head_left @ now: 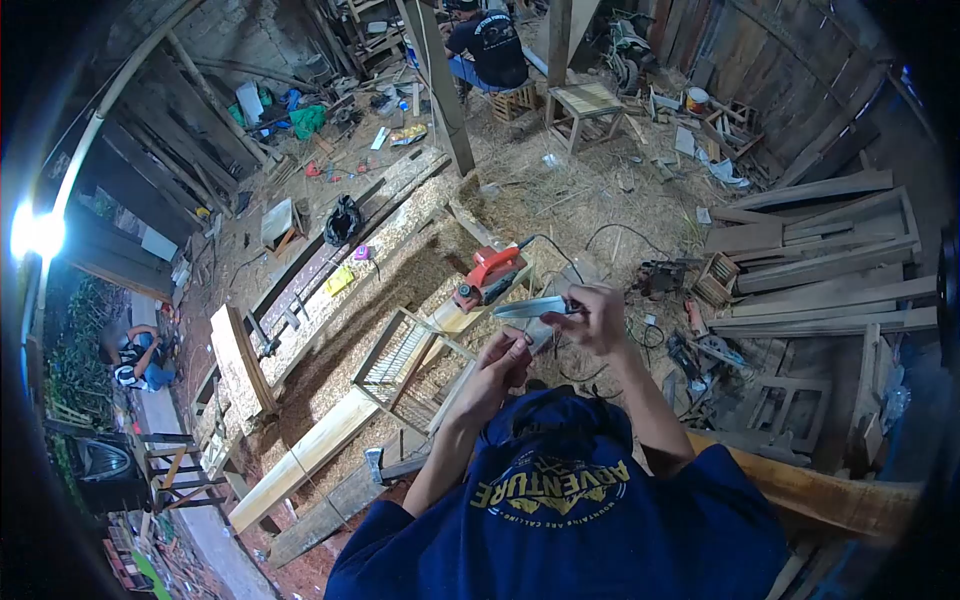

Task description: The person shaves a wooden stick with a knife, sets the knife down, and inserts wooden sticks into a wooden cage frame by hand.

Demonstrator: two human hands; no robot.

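My right hand (pixel 592 320) is closed around the dark handle of what looks like a knife (pixel 530 308), its pale blade pointing left. Just below the blade, my left hand (pixel 503 362) is closed in a pinch, and what sits between its fingertips is too small to make out. Both hands are close together in front of my chest. Beyond them a red electric planer (pixel 490 276) rests on a long wooden beam (pixel 330 430). A slatted wooden frame (pixel 412 370) lies across the beam to the left of my left hand.
Wood shavings cover the floor. A wooden post (pixel 440 90) stands ahead, with a seated person (pixel 490 50) behind it and a small wooden stool (pixel 588 105) nearby. Boards (pixel 820 290) are stacked at right. Another person (pixel 145 355) sits at far left. Cables trail near the planer.
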